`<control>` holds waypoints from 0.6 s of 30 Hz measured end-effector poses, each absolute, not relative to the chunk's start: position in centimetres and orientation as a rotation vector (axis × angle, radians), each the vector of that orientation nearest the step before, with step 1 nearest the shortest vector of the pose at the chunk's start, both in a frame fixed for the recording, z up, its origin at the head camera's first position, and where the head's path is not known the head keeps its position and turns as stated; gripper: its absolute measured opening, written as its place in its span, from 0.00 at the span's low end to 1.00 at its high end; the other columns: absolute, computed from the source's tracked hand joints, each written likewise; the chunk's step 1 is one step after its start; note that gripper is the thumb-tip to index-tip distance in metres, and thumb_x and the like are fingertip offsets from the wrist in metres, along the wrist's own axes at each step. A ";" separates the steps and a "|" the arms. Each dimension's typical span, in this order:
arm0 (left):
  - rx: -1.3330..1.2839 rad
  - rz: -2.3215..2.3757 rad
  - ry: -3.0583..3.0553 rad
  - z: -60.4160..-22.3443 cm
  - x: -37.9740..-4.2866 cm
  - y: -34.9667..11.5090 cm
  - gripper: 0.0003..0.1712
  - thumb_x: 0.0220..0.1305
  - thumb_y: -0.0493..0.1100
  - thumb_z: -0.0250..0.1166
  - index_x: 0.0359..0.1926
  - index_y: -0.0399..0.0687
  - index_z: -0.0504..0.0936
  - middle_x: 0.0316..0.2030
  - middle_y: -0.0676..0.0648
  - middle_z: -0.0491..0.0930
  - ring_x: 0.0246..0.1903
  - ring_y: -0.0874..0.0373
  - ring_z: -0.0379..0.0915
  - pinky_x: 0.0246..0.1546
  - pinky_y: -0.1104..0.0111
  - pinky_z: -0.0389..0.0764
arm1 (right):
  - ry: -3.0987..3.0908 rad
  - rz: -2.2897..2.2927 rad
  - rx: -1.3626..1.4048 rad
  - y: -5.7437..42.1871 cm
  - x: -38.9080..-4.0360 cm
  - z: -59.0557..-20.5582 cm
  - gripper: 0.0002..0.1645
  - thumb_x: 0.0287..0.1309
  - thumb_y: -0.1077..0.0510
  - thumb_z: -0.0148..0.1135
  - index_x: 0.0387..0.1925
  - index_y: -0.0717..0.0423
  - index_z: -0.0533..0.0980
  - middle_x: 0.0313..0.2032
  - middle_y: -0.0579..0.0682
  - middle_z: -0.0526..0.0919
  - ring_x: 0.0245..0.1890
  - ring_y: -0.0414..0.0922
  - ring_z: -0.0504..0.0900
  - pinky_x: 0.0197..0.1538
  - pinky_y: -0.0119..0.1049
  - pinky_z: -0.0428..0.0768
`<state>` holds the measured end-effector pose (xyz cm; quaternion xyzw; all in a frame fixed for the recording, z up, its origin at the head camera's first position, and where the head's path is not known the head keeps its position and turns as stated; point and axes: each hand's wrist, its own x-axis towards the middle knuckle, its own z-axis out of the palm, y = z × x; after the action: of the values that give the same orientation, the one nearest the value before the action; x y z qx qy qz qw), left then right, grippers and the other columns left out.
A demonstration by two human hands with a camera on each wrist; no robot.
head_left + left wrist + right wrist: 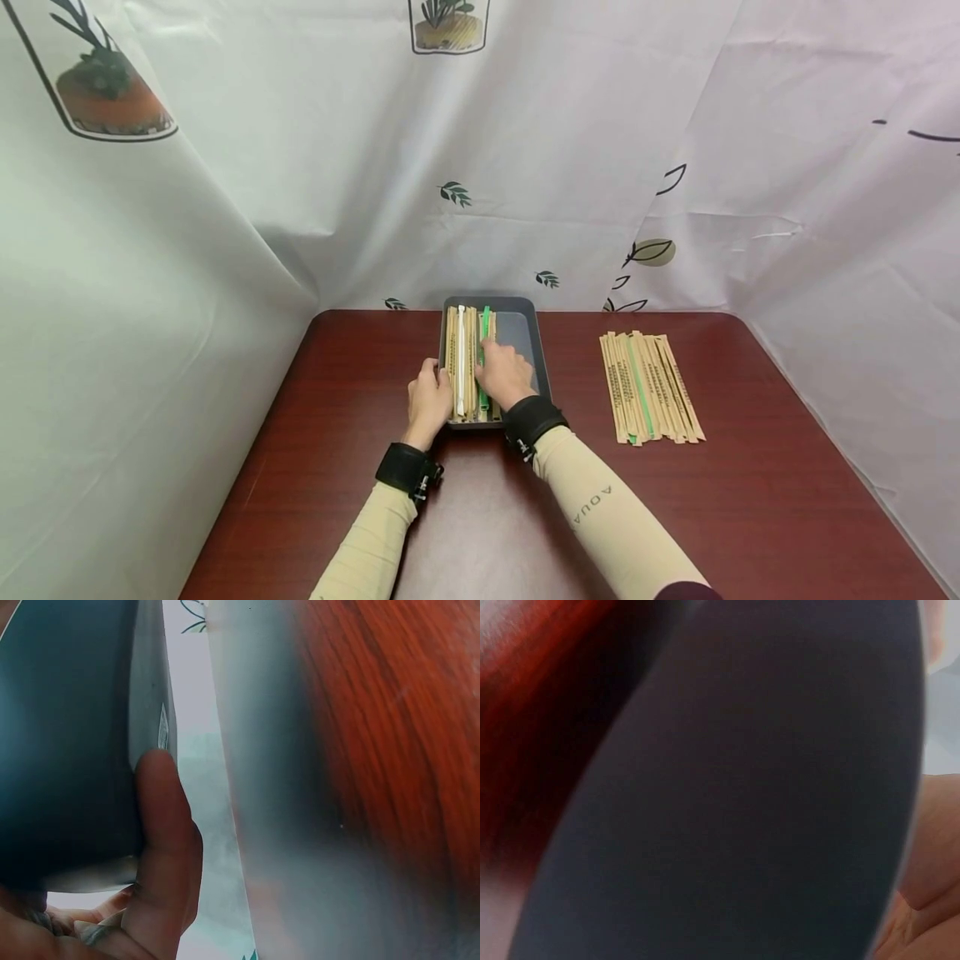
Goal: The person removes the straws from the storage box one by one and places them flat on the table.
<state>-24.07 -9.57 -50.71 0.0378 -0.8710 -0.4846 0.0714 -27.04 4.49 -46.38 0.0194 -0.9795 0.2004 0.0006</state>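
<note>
At the centre of the head view, a dark grey tray (pixel 519 332) on a reddish-brown wood-grain table (pixel 345 400). Laid lengthwise in the tray's left part, a row of brown paper-wrapped sticks (pixel 452 354), with one white stick (pixel 461 358) and one green stick (pixel 486 321) among them. At the tray's near left corner, the left hand (pixel 429 402), fingers bent and gripping the wall; in the left wrist view, one finger laid up along the tray's dark outer side, left of centre. Over the tray's right half, the right hand (pixel 508 373), fingers partly bent, close around the green stick; impossible to tell whether pinching or only touching it. In the right wrist view, a blurred dark surface across the middle and part of the palm at the right edge, fingertips hidden.

Right of centre in the head view, well apart from the tray, a second row of brown wrapped sticks (pixel 654 387) with green showing among them. Along the top, a pale curtain (pixel 360 125) printed with leaves and potted plants. Below centre, black wristbands (pixel 536 419) over cream sleeves (pixel 615 517).
</note>
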 end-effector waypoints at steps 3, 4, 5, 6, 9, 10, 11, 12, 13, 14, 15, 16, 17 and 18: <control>0.122 -1.460 -2.629 -50.8 -24.1 -9.6 0.20 0.81 0.43 0.50 0.66 0.38 0.73 0.23 0.44 0.75 0.18 0.52 0.67 0.23 0.62 0.66 | -3.084 0.621 0.060 4.4 -27.0 -46.8 0.25 0.68 0.55 0.67 0.65 0.50 0.77 0.42 0.57 0.87 0.17 0.48 0.76 0.21 0.41 0.70; 0.123 -1.460 -2.631 -50.8 -24.1 -9.6 0.20 0.81 0.43 0.50 0.66 0.38 0.73 0.24 0.44 0.75 0.18 0.52 0.68 0.23 0.62 0.66 | -3.084 0.625 0.061 4.3 -27.0 -46.9 0.23 0.68 0.56 0.66 0.63 0.50 0.78 0.41 0.57 0.87 0.17 0.48 0.76 0.21 0.41 0.70; 0.124 -1.457 -2.633 -50.8 -24.1 -9.6 0.20 0.81 0.43 0.50 0.66 0.38 0.73 0.24 0.44 0.75 0.19 0.52 0.68 0.24 0.62 0.67 | -3.086 0.625 0.060 4.3 -27.0 -46.9 0.21 0.69 0.57 0.66 0.61 0.51 0.79 0.40 0.57 0.87 0.17 0.49 0.76 0.21 0.41 0.71; 0.126 -1.456 -2.633 -50.8 -24.1 -9.5 0.20 0.81 0.43 0.50 0.65 0.39 0.74 0.25 0.44 0.76 0.20 0.52 0.69 0.25 0.62 0.67 | -3.085 0.625 0.058 4.3 -27.0 -46.9 0.18 0.69 0.58 0.65 0.59 0.51 0.80 0.39 0.57 0.86 0.18 0.49 0.76 0.22 0.41 0.71; 0.125 -1.447 -2.635 -50.8 -24.1 -9.5 0.19 0.81 0.43 0.50 0.65 0.39 0.74 0.27 0.43 0.77 0.21 0.51 0.71 0.26 0.62 0.68 | -3.087 0.627 0.052 4.3 -27.0 -46.9 0.13 0.69 0.60 0.63 0.53 0.53 0.81 0.38 0.57 0.86 0.20 0.50 0.77 0.23 0.42 0.72; 0.123 -1.445 -2.632 -50.9 -24.2 -9.5 0.19 0.81 0.43 0.50 0.64 0.39 0.75 0.27 0.43 0.77 0.22 0.51 0.71 0.26 0.62 0.68 | -3.085 0.630 0.053 4.3 -27.0 -46.8 0.12 0.69 0.61 0.63 0.52 0.53 0.81 0.38 0.57 0.86 0.21 0.50 0.78 0.23 0.42 0.72; 0.121 -1.443 -2.630 -50.9 -24.2 -9.5 0.19 0.81 0.43 0.50 0.64 0.39 0.75 0.27 0.43 0.77 0.22 0.51 0.71 0.26 0.62 0.68 | -3.083 0.635 0.056 4.3 -27.0 -46.8 0.12 0.69 0.61 0.63 0.52 0.53 0.81 0.38 0.57 0.86 0.21 0.50 0.78 0.23 0.42 0.73; 0.120 -1.445 -2.628 -50.9 -24.2 -9.6 0.19 0.81 0.43 0.50 0.64 0.39 0.75 0.27 0.43 0.77 0.22 0.51 0.71 0.26 0.62 0.68 | -3.082 0.636 0.058 4.3 -27.0 -46.8 0.12 0.69 0.61 0.63 0.52 0.53 0.81 0.39 0.57 0.86 0.21 0.50 0.78 0.23 0.42 0.73; 0.119 -1.443 -2.626 -50.9 -24.2 -9.6 0.19 0.81 0.43 0.50 0.64 0.39 0.75 0.27 0.43 0.77 0.22 0.51 0.71 0.26 0.62 0.68 | -3.080 0.639 0.061 4.3 -26.9 -46.8 0.13 0.69 0.62 0.63 0.53 0.53 0.82 0.39 0.56 0.86 0.21 0.50 0.78 0.23 0.41 0.73; 0.120 -1.444 -2.624 -50.9 -24.2 -9.6 0.19 0.81 0.43 0.50 0.63 0.39 0.75 0.27 0.43 0.77 0.22 0.51 0.71 0.26 0.61 0.69 | -3.077 0.641 0.064 4.3 -26.9 -46.8 0.14 0.69 0.62 0.63 0.54 0.53 0.82 0.39 0.56 0.86 0.21 0.50 0.78 0.23 0.41 0.73; 0.119 -1.444 -2.622 -50.9 -24.2 -9.6 0.19 0.81 0.43 0.50 0.63 0.39 0.75 0.27 0.43 0.77 0.22 0.51 0.72 0.26 0.61 0.69 | -3.074 0.641 0.068 4.3 -26.9 -46.8 0.15 0.69 0.62 0.63 0.55 0.53 0.82 0.40 0.56 0.86 0.21 0.50 0.78 0.22 0.40 0.72; 0.122 -1.442 -2.621 -51.0 -24.2 -9.6 0.19 0.81 0.43 0.50 0.63 0.39 0.75 0.27 0.43 0.77 0.22 0.51 0.72 0.26 0.61 0.69 | -3.073 0.641 0.072 4.3 -26.9 -46.9 0.16 0.70 0.62 0.63 0.56 0.53 0.81 0.41 0.56 0.87 0.20 0.50 0.78 0.22 0.40 0.72; 0.126 -1.442 -2.621 -51.0 -24.2 -9.6 0.18 0.81 0.43 0.51 0.63 0.39 0.75 0.27 0.43 0.77 0.22 0.51 0.72 0.26 0.61 0.69 | -3.073 0.642 0.075 4.3 -26.9 -46.9 0.16 0.70 0.62 0.63 0.57 0.53 0.81 0.41 0.56 0.87 0.20 0.49 0.78 0.22 0.40 0.72; 0.129 -1.438 -2.621 -51.0 -24.2 -9.6 0.18 0.81 0.43 0.51 0.63 0.39 0.75 0.27 0.43 0.78 0.23 0.51 0.73 0.27 0.61 0.70 | -3.073 0.641 0.077 4.3 -26.8 -46.9 0.17 0.70 0.62 0.63 0.58 0.53 0.81 0.41 0.56 0.87 0.20 0.49 0.78 0.22 0.40 0.71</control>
<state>-24.18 -9.62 -51.02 0.0430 -0.8735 -0.4792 0.0744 -26.82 4.28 -46.90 0.0244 -0.9786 0.2042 0.0005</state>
